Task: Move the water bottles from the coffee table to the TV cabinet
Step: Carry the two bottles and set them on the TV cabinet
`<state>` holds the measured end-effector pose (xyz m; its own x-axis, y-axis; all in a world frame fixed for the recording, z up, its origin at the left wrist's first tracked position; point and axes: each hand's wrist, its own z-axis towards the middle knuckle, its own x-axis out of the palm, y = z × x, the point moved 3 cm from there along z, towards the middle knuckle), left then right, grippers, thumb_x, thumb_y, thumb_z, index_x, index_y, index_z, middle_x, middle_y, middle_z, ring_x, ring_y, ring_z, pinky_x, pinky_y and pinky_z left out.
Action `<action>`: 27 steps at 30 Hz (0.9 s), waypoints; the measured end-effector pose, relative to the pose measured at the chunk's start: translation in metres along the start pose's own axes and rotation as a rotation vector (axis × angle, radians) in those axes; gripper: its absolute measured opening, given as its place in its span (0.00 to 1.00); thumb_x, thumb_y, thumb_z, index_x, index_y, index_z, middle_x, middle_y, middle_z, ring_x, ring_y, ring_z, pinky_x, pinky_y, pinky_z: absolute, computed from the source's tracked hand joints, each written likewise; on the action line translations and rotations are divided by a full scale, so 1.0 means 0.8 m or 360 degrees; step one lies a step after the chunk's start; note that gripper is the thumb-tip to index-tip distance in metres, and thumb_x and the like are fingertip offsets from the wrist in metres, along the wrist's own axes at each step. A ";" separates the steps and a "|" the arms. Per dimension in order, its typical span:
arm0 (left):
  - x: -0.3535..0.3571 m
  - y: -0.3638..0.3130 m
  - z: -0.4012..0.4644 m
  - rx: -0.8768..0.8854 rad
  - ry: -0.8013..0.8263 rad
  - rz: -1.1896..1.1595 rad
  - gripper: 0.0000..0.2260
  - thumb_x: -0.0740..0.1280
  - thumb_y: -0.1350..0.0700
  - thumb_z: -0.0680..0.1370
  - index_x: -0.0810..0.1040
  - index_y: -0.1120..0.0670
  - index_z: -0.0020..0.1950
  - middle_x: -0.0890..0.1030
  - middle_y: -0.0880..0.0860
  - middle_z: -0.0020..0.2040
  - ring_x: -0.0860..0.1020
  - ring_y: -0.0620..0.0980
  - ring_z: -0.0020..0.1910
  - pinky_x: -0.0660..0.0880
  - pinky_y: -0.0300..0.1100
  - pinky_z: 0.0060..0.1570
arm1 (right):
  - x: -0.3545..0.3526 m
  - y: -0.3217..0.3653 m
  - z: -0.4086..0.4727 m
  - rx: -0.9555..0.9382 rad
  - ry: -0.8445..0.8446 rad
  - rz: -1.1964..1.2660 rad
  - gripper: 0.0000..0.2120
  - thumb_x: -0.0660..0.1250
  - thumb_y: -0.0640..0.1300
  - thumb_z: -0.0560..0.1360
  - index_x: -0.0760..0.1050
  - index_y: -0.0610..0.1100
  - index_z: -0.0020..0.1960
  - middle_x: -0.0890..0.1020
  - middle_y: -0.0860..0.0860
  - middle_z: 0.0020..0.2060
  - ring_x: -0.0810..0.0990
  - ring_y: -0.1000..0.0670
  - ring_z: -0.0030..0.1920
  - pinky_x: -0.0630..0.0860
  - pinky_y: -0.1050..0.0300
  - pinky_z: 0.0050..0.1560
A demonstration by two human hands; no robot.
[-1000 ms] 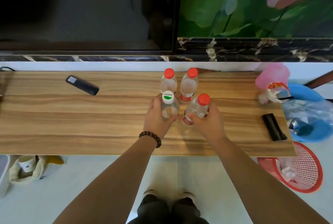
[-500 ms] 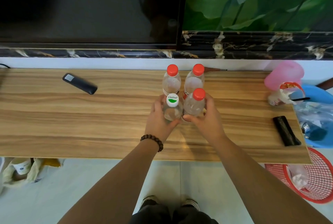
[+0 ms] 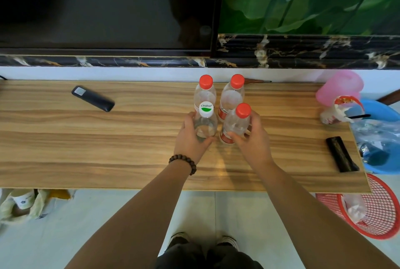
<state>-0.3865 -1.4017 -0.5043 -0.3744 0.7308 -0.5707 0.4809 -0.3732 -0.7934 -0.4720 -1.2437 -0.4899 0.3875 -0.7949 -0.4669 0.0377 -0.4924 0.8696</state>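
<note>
A: Hands?
B: Left hand (image 3: 191,138) has its fingers wrapped round the white-capped bottle (image 3: 205,124). Right hand (image 3: 252,138) grips the front red-capped bottle (image 3: 234,124).

A: Where do the bottles stand?
B: Both upright on the wooden desk (image 3: 86,138), side by side. Two more red-capped bottles (image 3: 205,93) (image 3: 232,95) stand just behind them.

A: Anything else?
B: Black remote (image 3: 93,98) at left, well apart. Black case (image 3: 342,154) at right, pink cup (image 3: 338,87) at the far right edge.
</note>
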 end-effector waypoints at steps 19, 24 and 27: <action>-0.151 -0.138 -0.113 -0.0113 0.0037 0.0787 0.35 0.58 0.38 0.77 0.54 0.55 0.78 0.61 0.54 0.76 0.56 0.53 0.76 0.55 0.53 0.74 | -0.095 0.164 -0.084 -0.0025 0.0318 -0.0823 0.31 0.59 0.57 0.77 0.57 0.48 0.76 0.60 0.47 0.76 0.54 0.44 0.77 0.59 0.45 0.74; -0.228 -0.190 -0.185 -0.0170 0.0058 0.0955 0.31 0.53 0.40 0.79 0.54 0.54 0.78 0.61 0.53 0.77 0.54 0.52 0.77 0.51 0.53 0.75 | -0.125 0.247 -0.128 -0.0115 0.0390 -0.0916 0.29 0.58 0.55 0.79 0.56 0.48 0.77 0.59 0.46 0.77 0.54 0.44 0.77 0.58 0.47 0.74; -0.263 -0.204 -0.225 -0.0255 0.0029 0.0944 0.30 0.53 0.41 0.80 0.54 0.54 0.78 0.60 0.53 0.77 0.52 0.52 0.77 0.49 0.53 0.75 | -0.126 0.281 -0.161 -0.0239 0.0466 -0.0929 0.30 0.58 0.55 0.79 0.55 0.48 0.77 0.59 0.46 0.77 0.55 0.44 0.77 0.60 0.45 0.73</action>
<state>-0.2433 -1.3917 -0.2165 0.0062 0.4352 -0.9003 0.7170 -0.6295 -0.2994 -0.3838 -1.2289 -0.2268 0.4977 -0.2740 -0.8230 0.4366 -0.7407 0.5106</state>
